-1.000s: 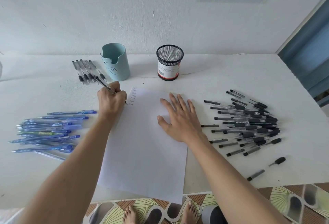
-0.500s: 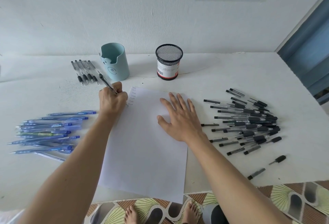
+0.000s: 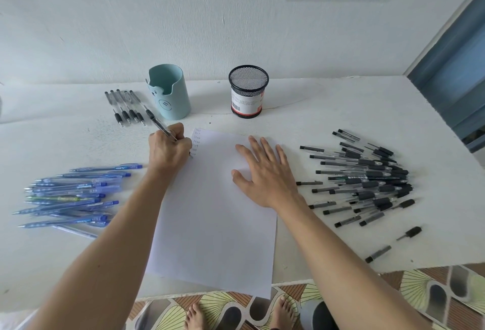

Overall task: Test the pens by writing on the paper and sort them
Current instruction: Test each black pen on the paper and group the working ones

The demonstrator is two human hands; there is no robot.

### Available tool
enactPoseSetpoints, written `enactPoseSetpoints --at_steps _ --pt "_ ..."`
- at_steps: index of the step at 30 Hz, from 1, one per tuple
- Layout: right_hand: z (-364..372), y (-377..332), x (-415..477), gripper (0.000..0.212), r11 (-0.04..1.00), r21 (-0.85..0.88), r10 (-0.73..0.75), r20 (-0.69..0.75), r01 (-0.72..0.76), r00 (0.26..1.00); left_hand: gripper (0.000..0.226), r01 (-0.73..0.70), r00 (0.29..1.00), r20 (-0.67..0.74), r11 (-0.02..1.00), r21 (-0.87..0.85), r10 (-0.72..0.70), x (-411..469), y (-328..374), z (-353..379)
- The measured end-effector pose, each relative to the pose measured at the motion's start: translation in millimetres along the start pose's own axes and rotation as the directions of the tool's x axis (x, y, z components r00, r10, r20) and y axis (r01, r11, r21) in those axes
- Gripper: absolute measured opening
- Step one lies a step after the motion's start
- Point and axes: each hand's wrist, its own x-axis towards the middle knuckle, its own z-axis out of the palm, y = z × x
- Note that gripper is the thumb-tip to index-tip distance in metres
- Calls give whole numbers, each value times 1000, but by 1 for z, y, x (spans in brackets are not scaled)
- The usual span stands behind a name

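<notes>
Left hand (image 3: pixel 168 150) around pen (image 3: pixel 159 125); right hand (image 3: pixel 263 177) flat, fingers (image 3: pixel 265 149) splayed.

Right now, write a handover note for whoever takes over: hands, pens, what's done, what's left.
Left hand grips a pen, writing at the top left edge of the paper.
Right hand lies flat on the paper, pressing it down.
Done: a short column of test marks is on the paper. A row of four black pens lies left of the blue cup, apparently sorted.
Left: the blue pile on the left and the black pile on the right. I cannot tell which of these are tested.
</notes>
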Motion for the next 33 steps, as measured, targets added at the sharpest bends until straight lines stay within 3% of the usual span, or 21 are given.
enactPoseSetpoints --at_steps 12,19,23,27,30,33 --pt "-1 -1 0 65 1000 -13 4 4 -4 1000 20 -8 1000 11 1000 7 7 -2 0 2" --pt "0 -1 0 65 1000 -20 2 0 -2 1000 25 -27 1000 7 999 -18 27 -4 1 2" --pt "0 0 0 66 1000 -16 3 2 -3 1000 21 139 989 -13 958 -251 -147 1 -4 -3" --pt "-1 -1 0 73 1000 -27 6 5 -6 1000 28 187 967 -53 837 -515 -248 2 3 -8" --pt "0 -1 1 72 1000 -17 8 6 -8 1000 19 138 977 -75 857 -496 -200 3 3 -9" --pt "0 -1 1 66 1000 -18 8 0 -8 1000 38 85 993 -39 892 -445 -114 -2 1 -15"
